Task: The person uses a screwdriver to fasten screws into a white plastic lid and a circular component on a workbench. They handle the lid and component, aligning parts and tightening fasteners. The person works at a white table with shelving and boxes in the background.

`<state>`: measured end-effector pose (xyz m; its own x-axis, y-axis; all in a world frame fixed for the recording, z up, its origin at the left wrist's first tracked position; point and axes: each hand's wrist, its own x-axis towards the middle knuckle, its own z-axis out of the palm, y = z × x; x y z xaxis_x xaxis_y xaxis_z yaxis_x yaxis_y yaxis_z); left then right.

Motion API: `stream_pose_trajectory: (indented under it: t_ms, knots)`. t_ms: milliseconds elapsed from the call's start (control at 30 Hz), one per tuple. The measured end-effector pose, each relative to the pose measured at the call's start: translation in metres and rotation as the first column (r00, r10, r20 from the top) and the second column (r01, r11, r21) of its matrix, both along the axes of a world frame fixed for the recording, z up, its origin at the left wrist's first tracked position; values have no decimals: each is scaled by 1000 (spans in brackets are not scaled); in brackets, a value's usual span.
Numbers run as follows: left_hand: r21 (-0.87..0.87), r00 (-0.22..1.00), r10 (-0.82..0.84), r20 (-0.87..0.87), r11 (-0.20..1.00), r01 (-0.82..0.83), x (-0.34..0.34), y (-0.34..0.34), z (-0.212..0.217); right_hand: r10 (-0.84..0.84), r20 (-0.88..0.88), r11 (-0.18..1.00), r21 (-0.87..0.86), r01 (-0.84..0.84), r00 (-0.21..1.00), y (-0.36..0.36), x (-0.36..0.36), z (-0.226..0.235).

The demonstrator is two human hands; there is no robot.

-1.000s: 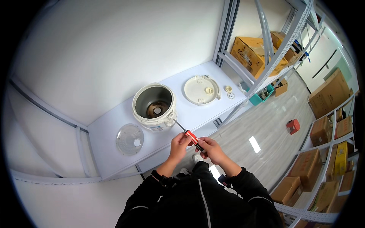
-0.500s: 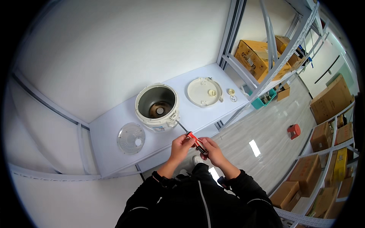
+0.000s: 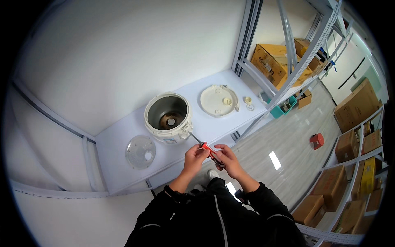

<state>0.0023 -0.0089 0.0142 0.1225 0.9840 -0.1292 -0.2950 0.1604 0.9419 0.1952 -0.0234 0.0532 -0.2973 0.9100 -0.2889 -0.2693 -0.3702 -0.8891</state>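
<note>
While cartons (image 3: 271,61) are shelved past the tabletop's right edge (image 3: 245,88), a screwdriver (image 3: 210,152) is held by both hands (image 3: 194,161) (image 3: 231,164), fingers closed.

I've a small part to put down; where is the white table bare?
Bare: the table's left end, beyond the clear disc, and the strip between the pot, the round lid and the front edge. Crowded: right of the lid, where two small pieces lie, and the pot's front right, where the screwdriver reaches.
</note>
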Motion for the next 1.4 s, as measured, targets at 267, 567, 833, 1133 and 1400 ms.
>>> stream_pose_trajectory:
  t_ms: [267, 567, 833, 1133, 1400]
  knots:
    - [55, 998, -14, 61, 998, 10, 2, 6, -8, 76, 402, 953, 240, -185, 913, -4, -3, 3]
    - [-36, 1000, -11, 23, 999, 12, -2, 6, -1, -35, 267, 962, 269, -40, 963, -2, -5, 2]
    - [-39, 979, -24, 201, 999, 32, -1, 7, 1, -2, 178, 986, 166, -28, 984, 1, -3, 4]
    - [-325, 859, 311, 407, 928, -182, -14, 40, 8, -267, 527, 764, 626, -155, 807, -5, -11, 17]
    - [-347, 853, 349, 388, 913, -215, -12, 46, 7, -210, 649, 720, 608, -334, 731, -7, -11, 23]
